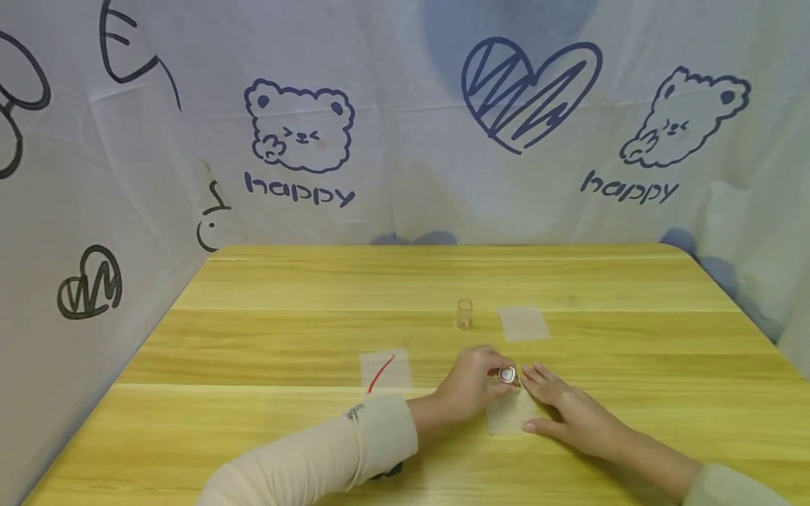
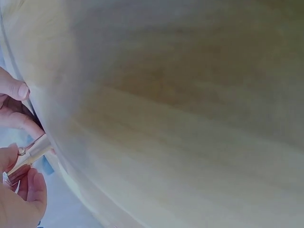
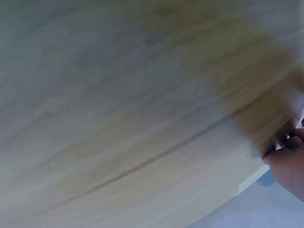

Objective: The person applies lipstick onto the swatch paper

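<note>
- Marked paper [image 1: 397, 376]: left of the tube, flat on wood-grain table [image 1: 253, 330]; curved red stroke.
- Clear cylinder [image 1: 465, 314]: transparent, upright, beyond the tube, slightly left.
- Left hand [image 1: 471, 383]: thumb and fingers pinch the tube.
- Tube [image 1: 508, 374]: at near paper's far edge; squared white end upward, long axis steep, exact tilt unclear.
- Near paper [image 1: 503, 420]: below the tube, partly hand-covered.
- Far paper [image 1: 524, 323]: square, beyond the tube.
- Right hand [image 1: 569, 411]: right of the tube, fingers extended, gripping nothing.

Wood grain ran across a smooth tabletop [image 1: 304, 281] beneath thin, matt squares of paper [image 1: 504, 419]. A small container [image 1: 465, 314] looked transparent, whether plastic or glass could not be told. A glossy tube [image 2: 35, 150] with a metallic look contrasted with a matt cloth sleeve [image 1: 304, 450] and a creased fabric backdrop [image 1: 405, 176].
</note>
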### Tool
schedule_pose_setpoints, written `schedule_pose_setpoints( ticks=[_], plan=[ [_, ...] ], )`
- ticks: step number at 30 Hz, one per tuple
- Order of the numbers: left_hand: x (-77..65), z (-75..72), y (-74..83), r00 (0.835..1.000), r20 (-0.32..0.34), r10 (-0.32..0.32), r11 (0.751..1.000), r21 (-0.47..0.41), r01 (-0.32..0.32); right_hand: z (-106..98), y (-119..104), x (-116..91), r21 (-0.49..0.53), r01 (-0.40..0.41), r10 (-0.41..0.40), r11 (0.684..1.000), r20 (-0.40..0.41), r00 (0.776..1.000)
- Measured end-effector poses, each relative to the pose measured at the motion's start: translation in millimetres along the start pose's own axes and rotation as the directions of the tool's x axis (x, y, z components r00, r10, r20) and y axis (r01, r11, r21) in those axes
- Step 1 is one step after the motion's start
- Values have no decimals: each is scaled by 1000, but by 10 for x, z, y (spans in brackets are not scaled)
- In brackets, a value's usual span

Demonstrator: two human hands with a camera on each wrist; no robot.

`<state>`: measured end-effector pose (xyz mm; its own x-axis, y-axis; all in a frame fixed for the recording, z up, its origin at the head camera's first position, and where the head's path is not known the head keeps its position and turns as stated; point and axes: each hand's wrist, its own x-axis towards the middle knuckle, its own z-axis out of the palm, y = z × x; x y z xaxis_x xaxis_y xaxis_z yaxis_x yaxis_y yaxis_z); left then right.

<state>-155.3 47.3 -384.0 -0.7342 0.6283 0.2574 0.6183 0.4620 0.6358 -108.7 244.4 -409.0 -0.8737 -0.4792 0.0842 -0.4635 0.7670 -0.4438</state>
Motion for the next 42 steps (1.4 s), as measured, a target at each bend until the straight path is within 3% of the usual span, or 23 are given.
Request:
schedule_pose_setpoints(
  ticks=[14,23,42],
  plan=[
    [54,-64,25,999,50,3,1000,28,-4,-12,6,13,-1,11,-11,1000,-15,1000],
    [43,-107,60,996,86,-19,999,50,14,-25,-11,4,14,-7,7,1000,16,1000],
    [-15,-115,37,996,84,-25,999,28,23,-22,-11,-2,11,-11,11,1000,19,1000]
  ],
)
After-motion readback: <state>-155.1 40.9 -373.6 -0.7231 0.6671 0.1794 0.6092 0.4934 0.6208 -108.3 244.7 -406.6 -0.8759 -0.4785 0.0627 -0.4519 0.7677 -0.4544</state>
